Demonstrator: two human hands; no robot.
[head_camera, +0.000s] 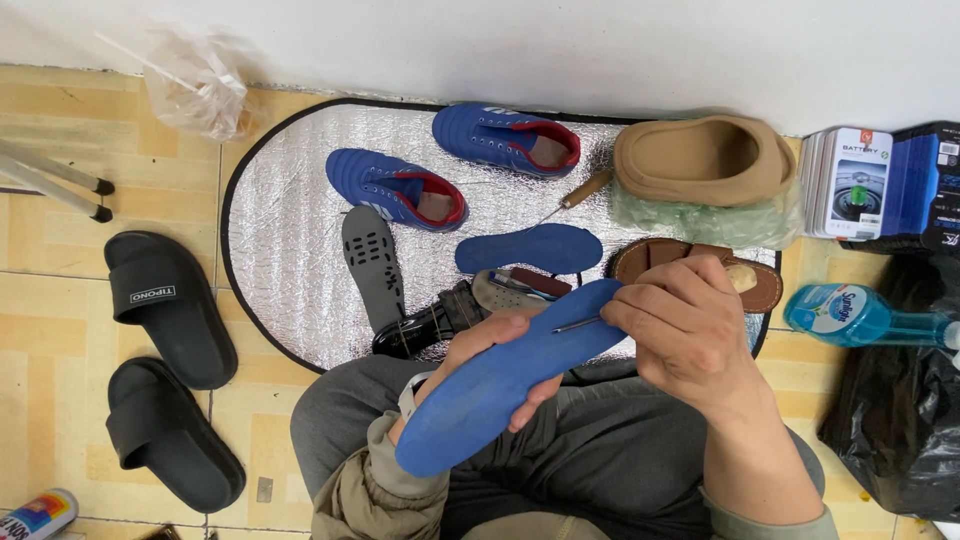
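Down on the tiled floor (60, 300), the left hand (490, 345) grips a blue insole (500, 385); the right hand (690, 330) pinches a needle (577, 324).

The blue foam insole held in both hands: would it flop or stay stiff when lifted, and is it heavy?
The blue foam insole probably flexes: it looks thin and curves slightly across the left hand. It seems light, resting on a few fingers. The right hand pinches a thin metal needle against it.
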